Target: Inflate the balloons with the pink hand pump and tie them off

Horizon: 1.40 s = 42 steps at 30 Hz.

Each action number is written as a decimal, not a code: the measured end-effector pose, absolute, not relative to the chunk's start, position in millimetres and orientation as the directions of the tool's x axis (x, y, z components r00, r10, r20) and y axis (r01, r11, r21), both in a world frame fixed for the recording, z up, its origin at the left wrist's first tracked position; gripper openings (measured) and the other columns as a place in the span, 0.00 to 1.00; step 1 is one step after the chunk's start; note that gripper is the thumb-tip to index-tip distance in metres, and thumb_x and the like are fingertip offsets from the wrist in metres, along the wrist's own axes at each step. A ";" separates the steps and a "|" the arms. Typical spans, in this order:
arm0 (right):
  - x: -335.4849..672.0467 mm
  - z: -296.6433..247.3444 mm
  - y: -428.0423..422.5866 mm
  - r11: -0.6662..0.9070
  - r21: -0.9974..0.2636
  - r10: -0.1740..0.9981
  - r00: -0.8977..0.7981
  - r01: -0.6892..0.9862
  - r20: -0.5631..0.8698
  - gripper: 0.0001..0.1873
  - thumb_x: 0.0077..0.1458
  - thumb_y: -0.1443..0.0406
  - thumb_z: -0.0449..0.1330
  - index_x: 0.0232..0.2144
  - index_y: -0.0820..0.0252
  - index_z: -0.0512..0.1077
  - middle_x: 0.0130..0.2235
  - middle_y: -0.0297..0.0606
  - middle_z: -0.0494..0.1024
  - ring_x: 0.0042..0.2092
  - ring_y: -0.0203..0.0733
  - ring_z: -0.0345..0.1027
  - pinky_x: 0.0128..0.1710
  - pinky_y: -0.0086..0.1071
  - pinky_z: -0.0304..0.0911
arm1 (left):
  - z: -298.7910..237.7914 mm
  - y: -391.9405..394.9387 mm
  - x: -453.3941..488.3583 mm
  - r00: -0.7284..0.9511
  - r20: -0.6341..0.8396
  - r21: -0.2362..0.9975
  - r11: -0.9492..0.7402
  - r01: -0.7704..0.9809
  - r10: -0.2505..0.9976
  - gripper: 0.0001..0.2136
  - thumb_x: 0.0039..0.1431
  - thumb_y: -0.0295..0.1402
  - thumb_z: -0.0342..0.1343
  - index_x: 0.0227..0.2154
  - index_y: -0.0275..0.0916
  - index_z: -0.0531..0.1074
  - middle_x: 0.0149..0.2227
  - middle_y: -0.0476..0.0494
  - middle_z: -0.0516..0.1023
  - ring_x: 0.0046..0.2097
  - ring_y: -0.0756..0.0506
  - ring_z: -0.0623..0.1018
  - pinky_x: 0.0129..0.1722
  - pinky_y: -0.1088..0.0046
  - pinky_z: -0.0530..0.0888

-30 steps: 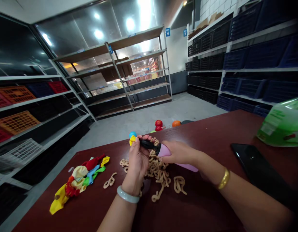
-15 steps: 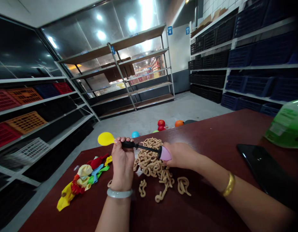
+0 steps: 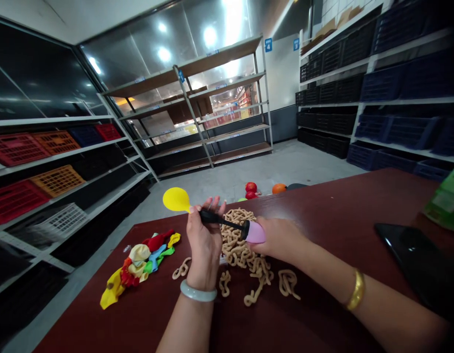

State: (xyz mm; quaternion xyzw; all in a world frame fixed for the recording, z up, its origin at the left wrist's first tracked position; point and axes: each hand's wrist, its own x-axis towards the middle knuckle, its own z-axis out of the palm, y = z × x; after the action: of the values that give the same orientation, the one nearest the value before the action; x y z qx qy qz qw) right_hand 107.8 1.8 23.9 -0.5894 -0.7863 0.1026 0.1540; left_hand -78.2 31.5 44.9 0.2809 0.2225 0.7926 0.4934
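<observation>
A black balloon pump (image 3: pixel 211 216) with a pink handle (image 3: pixel 255 232) lies slantwise between my hands above the table. On its nozzle sits a small, partly inflated yellow balloon (image 3: pixel 176 199). My left hand (image 3: pixel 205 235) holds the nozzle end of the pump, thumb at the balloon's neck and the other fingers loosely raised behind the barrel. Around the pink handle my right hand (image 3: pixel 280 238) is closed. Under the pump is a pile of tan, twisted, cord-like pieces (image 3: pixel 239 247), partly hidden by my hands. Uninflated coloured balloons (image 3: pixel 140 260) lie in a heap to the left.
A dark red table (image 3: pixel 322 206) spans the front. At right lie a black phone (image 3: pixel 407 255) and a green bag-like package (image 3: pixel 445 201). Red balls (image 3: pixel 251 187) and an orange one (image 3: pixel 279 188) show beyond the far edge. Shelves with crates (image 3: pixel 58 181) stand around.
The view has shifted, so the scene sits further right. My left fingers have loosened and spread from the barrel. The pink handle is nearer the barrel, and the yellow balloon looks slightly bigger.
</observation>
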 end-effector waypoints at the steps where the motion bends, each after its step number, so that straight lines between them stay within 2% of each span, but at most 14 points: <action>1: 108.0 25.0 1.6 0.281 -0.353 0.960 -0.255 0.893 0.118 0.27 0.49 0.44 0.59 0.43 0.55 0.71 0.37 0.43 0.80 0.38 0.53 0.75 0.32 0.37 0.59 | 43.5 29.9 -72.4 -0.316 0.221 0.643 -0.382 -0.664 0.923 0.10 0.60 0.39 0.59 0.32 0.40 0.66 0.37 0.44 0.77 0.42 0.42 0.79 0.41 0.61 0.75; 4: 108.7 28.2 0.3 0.269 -0.366 0.963 -0.241 0.891 0.123 0.28 0.48 0.44 0.59 0.43 0.56 0.71 0.37 0.43 0.80 0.38 0.53 0.75 0.32 0.36 0.59 | 39.8 25.3 -56.5 -0.262 0.259 0.655 -0.369 -0.659 0.929 0.11 0.59 0.38 0.60 0.30 0.39 0.65 0.29 0.49 0.72 0.31 0.48 0.75 0.32 0.70 0.73; 7: 107.4 30.6 -2.2 0.265 -0.396 0.964 -0.235 0.879 0.123 0.27 0.48 0.45 0.59 0.44 0.54 0.71 0.37 0.42 0.81 0.38 0.54 0.76 0.31 0.36 0.59 | 36.8 19.6 -39.5 -0.287 0.289 0.663 -0.407 -0.628 0.913 0.11 0.60 0.38 0.59 0.30 0.40 0.63 0.26 0.52 0.67 0.26 0.51 0.70 0.25 0.75 0.67; 13: 103.7 32.5 -6.1 0.292 -0.447 0.956 -0.260 0.846 0.133 0.28 0.48 0.43 0.59 0.46 0.51 0.72 0.39 0.41 0.81 0.39 0.55 0.76 0.32 0.36 0.59 | 40.8 17.7 -38.8 -0.335 0.268 0.681 -0.424 -0.597 0.903 0.11 0.60 0.36 0.58 0.30 0.41 0.61 0.26 0.53 0.65 0.26 0.52 0.69 0.24 0.75 0.65; 20: 112.8 24.8 0.0 0.336 -0.382 0.939 -0.338 0.861 0.065 0.28 0.47 0.43 0.60 0.44 0.53 0.73 0.38 0.42 0.81 0.37 0.54 0.75 0.31 0.36 0.58 | 53.4 44.4 -122.4 -0.580 0.223 0.639 -0.567 -0.520 0.784 0.10 0.55 0.31 0.57 0.30 0.41 0.59 0.24 0.56 0.63 0.23 0.54 0.67 0.22 0.78 0.60; 23: 117.1 22.2 2.2 0.354 -0.366 0.933 -0.352 0.861 0.074 0.28 0.47 0.44 0.60 0.44 0.54 0.73 0.38 0.43 0.81 0.37 0.53 0.75 0.30 0.36 0.58 | 50.9 48.7 -131.3 -0.627 0.196 0.622 -0.590 -0.515 0.754 0.08 0.54 0.29 0.55 0.30 0.40 0.59 0.24 0.56 0.63 0.22 0.54 0.67 0.22 0.78 0.60; 27: 118.7 23.0 1.5 0.364 -0.349 0.931 -0.347 0.863 0.113 0.26 0.47 0.45 0.60 0.42 0.53 0.73 0.38 0.42 0.81 0.38 0.54 0.75 0.31 0.36 0.58 | 39.3 44.0 -101.3 -0.573 0.169 0.628 -0.536 -0.565 0.802 0.09 0.54 0.29 0.56 0.29 0.41 0.58 0.24 0.56 0.63 0.23 0.54 0.67 0.23 0.78 0.61; 35: 113.5 26.8 -2.7 0.323 -0.365 0.946 -0.305 0.873 0.108 0.26 0.48 0.45 0.59 0.44 0.53 0.72 0.39 0.42 0.81 0.39 0.54 0.76 0.32 0.36 0.60 | 17.3 22.0 -25.7 -0.447 0.147 0.681 -0.417 -0.602 0.883 0.11 0.57 0.36 0.58 0.30 0.41 0.60 0.25 0.55 0.66 0.24 0.52 0.68 0.24 0.75 0.65; 38: 111.5 27.9 -4.2 0.295 -0.339 0.955 -0.276 0.893 0.106 0.25 0.48 0.47 0.60 0.43 0.55 0.71 0.38 0.43 0.81 0.38 0.54 0.76 0.33 0.37 0.61 | 17.2 18.5 -19.3 -0.432 0.158 0.685 -0.414 -0.599 0.888 0.12 0.56 0.38 0.59 0.30 0.41 0.60 0.25 0.55 0.66 0.24 0.52 0.69 0.25 0.75 0.66; 42: 107.3 29.3 -5.4 0.283 -0.323 0.958 -0.249 0.903 0.143 0.30 0.49 0.43 0.59 0.46 0.56 0.69 0.37 0.45 0.81 0.38 0.55 0.77 0.33 0.37 0.61 | 25.9 18.3 -28.7 -0.421 0.204 0.679 -0.438 -0.590 0.884 0.12 0.56 0.36 0.59 0.31 0.41 0.60 0.26 0.54 0.66 0.26 0.52 0.70 0.27 0.73 0.68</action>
State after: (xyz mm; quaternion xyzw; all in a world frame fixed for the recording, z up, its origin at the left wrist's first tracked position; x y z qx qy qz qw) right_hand 107.3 -5.4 29.3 -0.5922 -0.7855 0.0873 0.1569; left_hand -28.7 18.3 25.9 0.2791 0.2634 0.8006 0.4602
